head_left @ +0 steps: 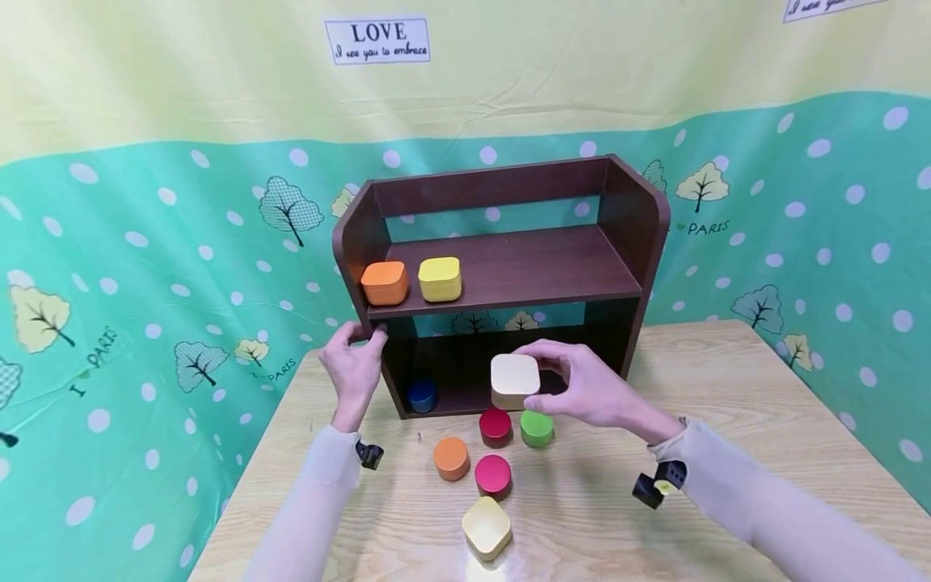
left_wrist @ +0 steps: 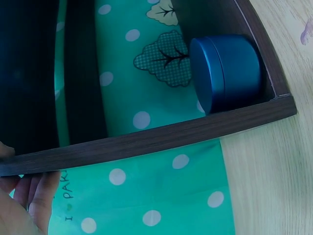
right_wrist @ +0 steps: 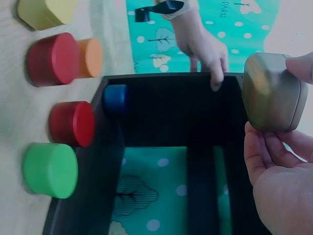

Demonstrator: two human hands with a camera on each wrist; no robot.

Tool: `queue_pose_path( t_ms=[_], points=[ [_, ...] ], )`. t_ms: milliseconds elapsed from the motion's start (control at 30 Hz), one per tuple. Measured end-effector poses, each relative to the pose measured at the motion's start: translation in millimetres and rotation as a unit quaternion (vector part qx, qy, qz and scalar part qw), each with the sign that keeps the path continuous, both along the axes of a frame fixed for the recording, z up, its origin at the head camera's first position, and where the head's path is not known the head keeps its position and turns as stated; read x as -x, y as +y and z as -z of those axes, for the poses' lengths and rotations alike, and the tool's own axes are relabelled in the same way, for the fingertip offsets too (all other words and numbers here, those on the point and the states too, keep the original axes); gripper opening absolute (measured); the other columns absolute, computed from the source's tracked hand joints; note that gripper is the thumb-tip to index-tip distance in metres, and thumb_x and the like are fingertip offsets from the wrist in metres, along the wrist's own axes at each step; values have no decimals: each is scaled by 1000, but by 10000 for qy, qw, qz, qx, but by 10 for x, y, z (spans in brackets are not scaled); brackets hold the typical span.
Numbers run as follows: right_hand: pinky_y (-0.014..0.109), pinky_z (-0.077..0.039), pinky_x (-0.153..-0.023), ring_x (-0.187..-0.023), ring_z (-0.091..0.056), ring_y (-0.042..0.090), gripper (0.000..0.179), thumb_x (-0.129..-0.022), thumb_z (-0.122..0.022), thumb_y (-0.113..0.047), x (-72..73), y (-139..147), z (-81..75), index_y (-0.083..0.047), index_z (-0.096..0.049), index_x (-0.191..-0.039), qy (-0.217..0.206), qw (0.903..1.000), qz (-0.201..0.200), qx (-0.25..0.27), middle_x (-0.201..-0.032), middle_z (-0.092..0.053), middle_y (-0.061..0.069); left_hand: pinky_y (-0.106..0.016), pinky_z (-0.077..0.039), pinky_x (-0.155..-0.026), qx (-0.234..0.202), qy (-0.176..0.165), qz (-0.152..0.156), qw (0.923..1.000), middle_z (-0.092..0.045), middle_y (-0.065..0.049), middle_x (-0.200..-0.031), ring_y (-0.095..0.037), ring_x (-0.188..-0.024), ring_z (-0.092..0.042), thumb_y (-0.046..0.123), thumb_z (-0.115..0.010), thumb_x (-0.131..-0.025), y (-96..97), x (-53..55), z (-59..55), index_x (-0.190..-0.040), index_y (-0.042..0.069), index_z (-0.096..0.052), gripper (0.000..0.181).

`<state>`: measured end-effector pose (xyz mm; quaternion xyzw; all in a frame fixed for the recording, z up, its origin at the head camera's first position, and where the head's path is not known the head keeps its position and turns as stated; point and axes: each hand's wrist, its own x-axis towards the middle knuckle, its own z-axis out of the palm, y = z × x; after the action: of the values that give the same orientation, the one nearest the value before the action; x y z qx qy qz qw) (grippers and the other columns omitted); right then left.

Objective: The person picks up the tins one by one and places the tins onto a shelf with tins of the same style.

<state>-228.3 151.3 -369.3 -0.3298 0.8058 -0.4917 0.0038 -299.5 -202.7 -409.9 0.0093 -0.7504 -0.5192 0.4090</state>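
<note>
My left hand (head_left: 354, 364) grips the left side panel of a dark brown two-tier shelf (head_left: 538, 267), thumb on the inner face and fingers outside. In front of the lower tier, my right hand (head_left: 592, 386) holds a cream rounded-square tin (head_left: 514, 377) between thumb and fingers; the right wrist view shows the tin (right_wrist: 269, 93) above the shelf's edge. On the upper tier sit an orange square tin (head_left: 385, 284) and a yellow square tin (head_left: 440, 280), side by side at the left. A round blue tin (left_wrist: 230, 71) stands in the lower left corner.
On the wooden table (head_left: 618, 501) before the shelf stand a dark red round tin (head_left: 495, 427), a green one (head_left: 537, 428), an orange one (head_left: 451, 458) and a crimson one (head_left: 493, 477). Nearest me is a pale yellow square tin (head_left: 486, 527). A patterned curtain (head_left: 182, 283) hangs behind.
</note>
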Motion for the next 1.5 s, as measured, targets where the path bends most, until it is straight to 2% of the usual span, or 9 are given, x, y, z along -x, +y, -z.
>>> queue_pose_path(
  t_ms=[167, 300, 400, 533, 667, 867, 1000, 1300, 1500],
  points=[
    [20, -53, -108, -124, -67, 29, 60, -89, -85, -10, 52, -16, -124, -3, -65, -144, 32, 10000, -9, 7, -134, -73, 13, -29, -44, -84, -14, -19, 45, 10000, -78, -27, -93, -18, -85, -64, 13, -81, -90, -5, 4, -9, -92, -4, -78, 16],
    [35, -56, -113, -123, -66, 28, 61, -89, -85, -10, 104, -33, -222, -3, -64, -145, 77, 9999, 59, -104, -133, -72, 12, -36, -45, -86, -18, -24, 62, 10000, -78, -28, -93, -28, -89, -65, 13, -81, -91, -10, 6, -7, -91, -4, -78, 17],
    [47, -55, -115, -122, -66, 28, 61, -88, -85, -10, 147, -42, -298, -3, -64, -146, 107, 9996, 156, -187, -134, -72, 12, -38, -47, -86, -12, -22, 43, 10000, -78, -27, -93, -22, -87, -65, 12, -81, -90, -13, 7, -1, -90, -4, -78, 17],
    [31, -54, -114, -123, -67, 29, 62, -88, -85, -9, 211, -47, -393, -4, -64, -146, 129, 9993, 233, -261, -134, -73, 12, -28, -46, -81, 5, -47, -18, 10000, -79, -25, -92, -3, -79, -62, 13, -82, -89, -12, 4, 7, -91, -3, -79, 15],
    [33, -54, -113, -123, -67, 29, 61, -89, -85, -10, 288, -42, -477, -4, -65, -146, 190, 9989, 271, -344, -134, -72, 12, -23, -44, -80, 30, -56, -32, 10000, -79, -24, -92, 0, -77, -61, 13, -82, -89, -15, 1, 15, -91, -2, -79, 16],
    [44, -57, -109, -118, -67, 29, 61, -90, -84, -11, 417, -38, -624, -5, -64, -147, 273, 9976, 416, -476, -135, -72, 14, -41, -49, -85, 11, 23, 13, 10000, -79, -27, -93, -21, -82, -65, 12, -81, -89, -21, 12, 13, -91, -4, -79, 16],
    [51, -56, -111, -119, -68, 33, 60, -91, -83, -10, 513, -48, -714, -2, -64, -147, 325, 9972, 462, -499, -135, -72, 18, -50, -48, -87, -1, 68, 46, 10000, -78, -28, -93, -23, -85, -65, 12, -81, -89, -25, 18, 11, -91, -4, -79, 17],
    [19, -54, -95, -117, -67, 33, 58, -94, -83, -14, 747, -55, -888, -3, -64, -148, 124, 9959, 657, -603, -135, -72, 20, -27, -44, -83, 10, 55, -8, 10000, -79, -26, -93, -9, -79, -62, 12, -82, -89, -29, 9, 10, -91, -4, -79, 16],
    [19, -55, -86, -116, -63, 32, 56, -96, -80, -16, 908, -52, -950, -4, -64, -149, -9, 9944, 762, -730, -135, -70, 21, -24, -45, -79, 43, 88, -18, 10000, -79, -25, -91, 2, -74, -60, 12, -82, -89, -25, 12, 11, -89, -3, -79, 15]
  ],
)
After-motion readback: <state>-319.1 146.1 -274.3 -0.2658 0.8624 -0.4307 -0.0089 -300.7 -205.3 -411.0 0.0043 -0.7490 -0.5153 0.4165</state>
